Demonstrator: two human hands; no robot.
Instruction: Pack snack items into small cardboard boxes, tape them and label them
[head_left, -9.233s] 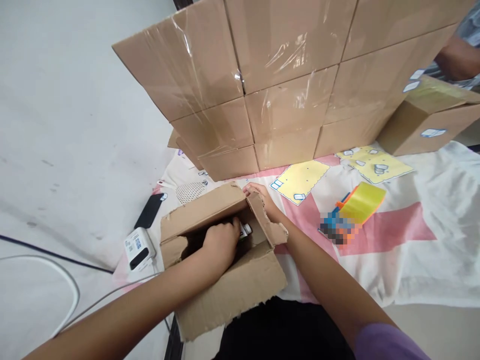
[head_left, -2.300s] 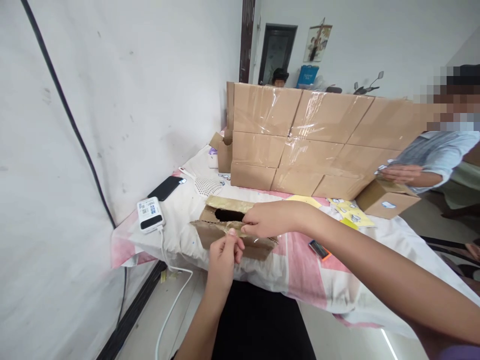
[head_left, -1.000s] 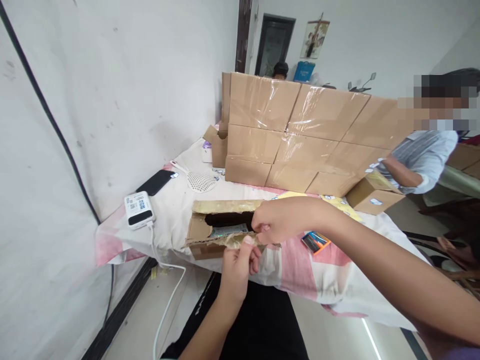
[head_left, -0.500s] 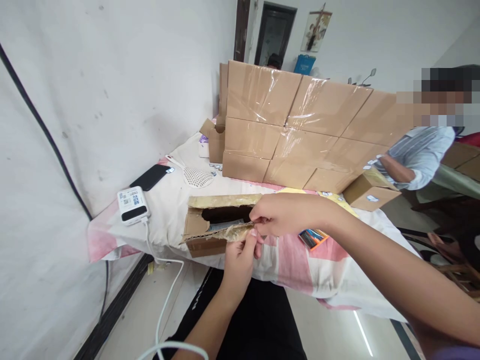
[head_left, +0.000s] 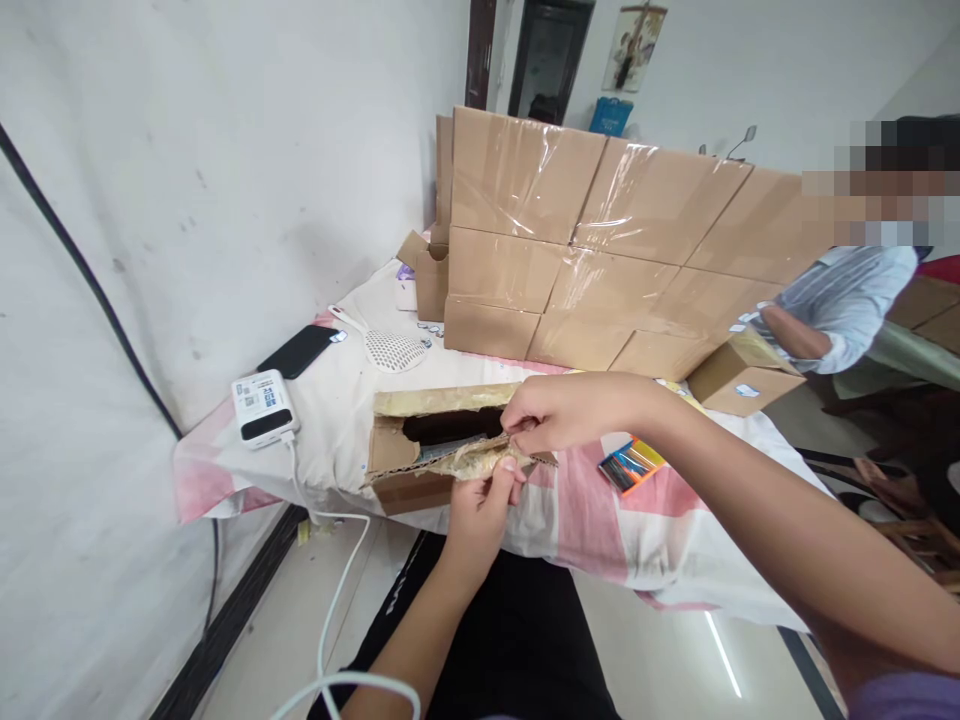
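An opened cardboard box [head_left: 412, 492] sits at the table's near edge, its front flap [head_left: 405, 468] folded toward me. Yellowish packing tape [head_left: 476, 462], crumpled and peeling, lies along the flap. My left hand [head_left: 484, 510] grips the taped flap from the front, thumb on top. Just above it, my right hand [head_left: 551, 412] is closed in a pinch at the tape and flap edge; its fingertips are partly hidden. Something flat and greyish shows inside the dark box opening. An orange-edged case of coloured pens [head_left: 630, 466] lies to the right.
Stacked, taped cartons [head_left: 585, 240] stand behind. To the left are a white power bank [head_left: 262, 408] with a cable, a black phone [head_left: 298, 350] and a white perforated scoop [head_left: 394, 350]. A small carton [head_left: 742, 378] stands at right, near another person [head_left: 840, 300].
My right hand has shifted slightly, and more crumpled tape shows between my hands. The left hand keeps its grip on the flap. The view has moved a little.
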